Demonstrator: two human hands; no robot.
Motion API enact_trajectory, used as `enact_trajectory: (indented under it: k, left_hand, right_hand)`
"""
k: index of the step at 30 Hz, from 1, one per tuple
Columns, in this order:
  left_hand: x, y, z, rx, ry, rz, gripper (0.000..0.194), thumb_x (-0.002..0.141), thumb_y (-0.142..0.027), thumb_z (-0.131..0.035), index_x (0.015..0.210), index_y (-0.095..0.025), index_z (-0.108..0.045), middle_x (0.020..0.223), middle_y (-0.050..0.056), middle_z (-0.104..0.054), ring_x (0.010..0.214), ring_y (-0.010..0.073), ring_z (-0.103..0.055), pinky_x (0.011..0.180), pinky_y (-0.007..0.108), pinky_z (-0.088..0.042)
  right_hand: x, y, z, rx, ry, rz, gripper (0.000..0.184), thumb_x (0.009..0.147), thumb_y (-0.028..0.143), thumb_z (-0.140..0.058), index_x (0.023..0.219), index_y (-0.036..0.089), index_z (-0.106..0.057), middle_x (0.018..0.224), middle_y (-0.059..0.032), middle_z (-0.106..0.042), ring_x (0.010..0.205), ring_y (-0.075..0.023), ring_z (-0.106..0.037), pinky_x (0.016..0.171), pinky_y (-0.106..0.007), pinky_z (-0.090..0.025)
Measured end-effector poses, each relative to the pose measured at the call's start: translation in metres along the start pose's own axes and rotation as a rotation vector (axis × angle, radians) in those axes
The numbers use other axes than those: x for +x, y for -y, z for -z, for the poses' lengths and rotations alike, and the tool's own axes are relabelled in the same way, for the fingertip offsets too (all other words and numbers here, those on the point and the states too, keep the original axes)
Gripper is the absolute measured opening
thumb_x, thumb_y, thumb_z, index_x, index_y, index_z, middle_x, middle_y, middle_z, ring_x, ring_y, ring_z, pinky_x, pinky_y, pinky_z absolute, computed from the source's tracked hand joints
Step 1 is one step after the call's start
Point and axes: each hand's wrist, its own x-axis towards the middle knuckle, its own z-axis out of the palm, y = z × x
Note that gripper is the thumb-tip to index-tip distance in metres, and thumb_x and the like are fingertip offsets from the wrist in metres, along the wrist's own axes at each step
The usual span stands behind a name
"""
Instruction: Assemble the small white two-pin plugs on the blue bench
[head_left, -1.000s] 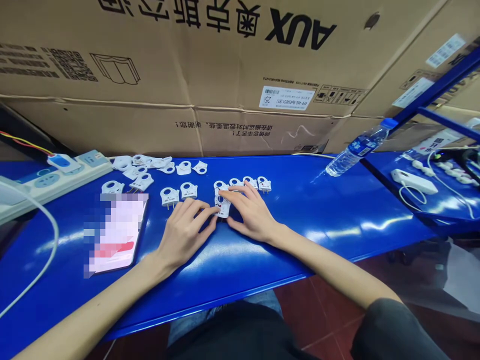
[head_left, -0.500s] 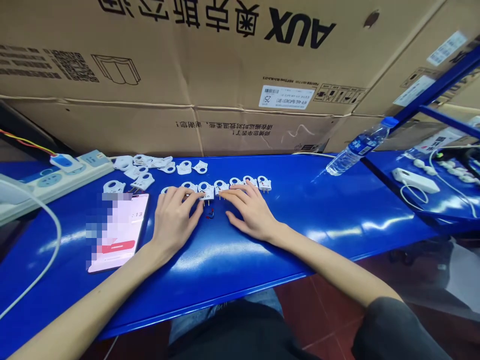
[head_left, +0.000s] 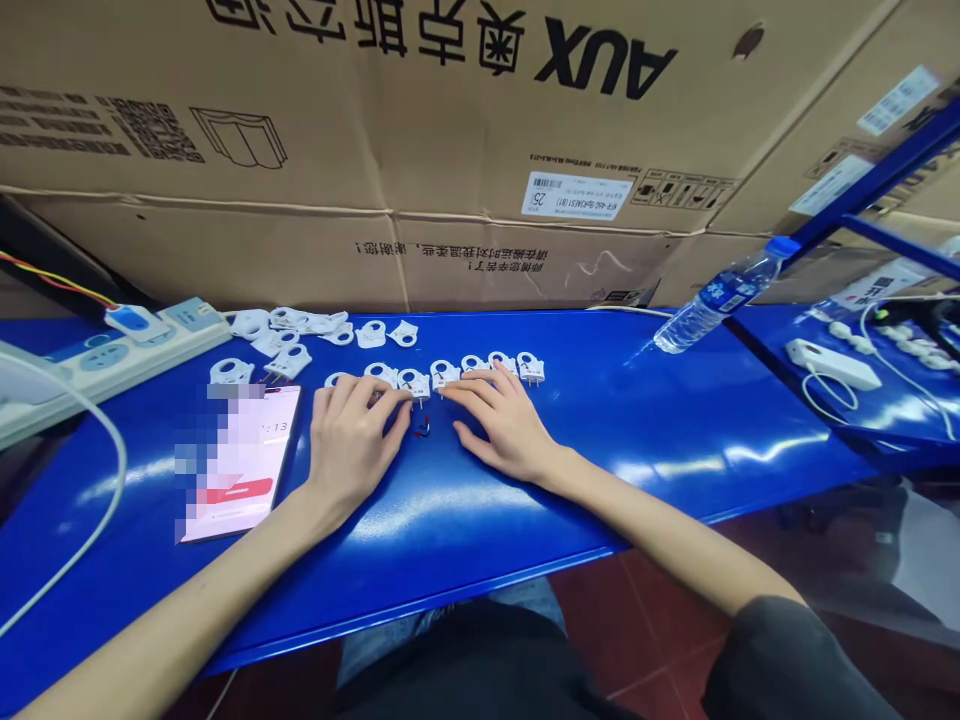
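Several small white plug parts stand in a row (head_left: 472,368) on the blue table (head_left: 675,420), metal prongs toward me. My left hand (head_left: 349,445) lies palm down, its fingertips touching one white plug part (head_left: 415,382) in that row. My right hand (head_left: 501,425) rests flat beside it, fingers spread, fingertips near the neighbouring plug part (head_left: 444,373). A tiny red and black piece (head_left: 422,428) lies on the table between my hands. A loose heap of similar white parts (head_left: 296,330) sits further back to the left.
A phone (head_left: 240,462) lies left of my left hand. A white power strip (head_left: 105,355) with a white cable sits at far left. Big cardboard boxes (head_left: 450,150) wall off the back. A water bottle (head_left: 712,295) lies at right, near another strip (head_left: 829,363).
The plug part my hands held together near the table's middle a second ago now stands in the row. My hands have parted and lie flat; a small red and black piece shows between them.
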Motion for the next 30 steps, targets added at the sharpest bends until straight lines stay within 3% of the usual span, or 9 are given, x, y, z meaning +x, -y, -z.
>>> enact_trajectory:
  k: [14,21,24,30]
  left_hand:
    - [-0.001,-0.002,0.002,0.068,0.010,-0.026,0.024,0.098,-0.026,-0.055,0.116,-0.022,-0.070,0.101,0.009,-0.071,0.094,0.0283,-0.059,0.079,0.042,-0.040]
    - [0.003,0.005,0.011,0.240,0.029,0.046,0.025,0.095,-0.024,-0.051,0.113,-0.016,-0.066,0.107,0.015,-0.067,0.097,0.0337,-0.058,0.076,0.045,-0.039]
    - [0.003,0.008,0.011,0.251,0.050,0.046,0.023,0.095,-0.024,-0.049,0.109,-0.016,-0.067,0.104,0.015,-0.066,0.097,0.0344,-0.058,0.076,0.045,-0.038]
    - [0.002,0.010,0.008,0.235,0.094,0.085,0.031,0.096,-0.025,-0.046,0.118,-0.013,-0.066,0.108,0.017,-0.067,0.099,0.0369,-0.058,0.077,0.048,-0.039]
  right_hand:
    - [0.001,-0.001,0.001,-0.019,-0.015,0.000,0.038,0.101,0.026,-0.054,0.139,0.020,-0.059,0.138,-0.0085,-0.065,0.134,-0.0280,-0.050,0.126,-0.057,-0.027]
    - [0.000,-0.001,0.001,-0.027,-0.010,-0.012,0.039,0.101,0.026,-0.054,0.139,0.021,-0.059,0.139,-0.0082,-0.065,0.135,-0.0283,-0.050,0.126,-0.058,-0.025]
    - [0.000,-0.001,0.001,-0.022,-0.004,-0.007,0.039,0.101,0.027,-0.054,0.138,0.020,-0.059,0.138,-0.0087,-0.065,0.135,-0.0281,-0.051,0.126,-0.058,-0.026]
    - [0.001,-0.001,0.002,-0.020,-0.013,-0.022,0.038,0.101,0.026,-0.054,0.138,0.022,-0.060,0.139,-0.0085,-0.065,0.135,-0.0278,-0.051,0.126,-0.059,-0.025]
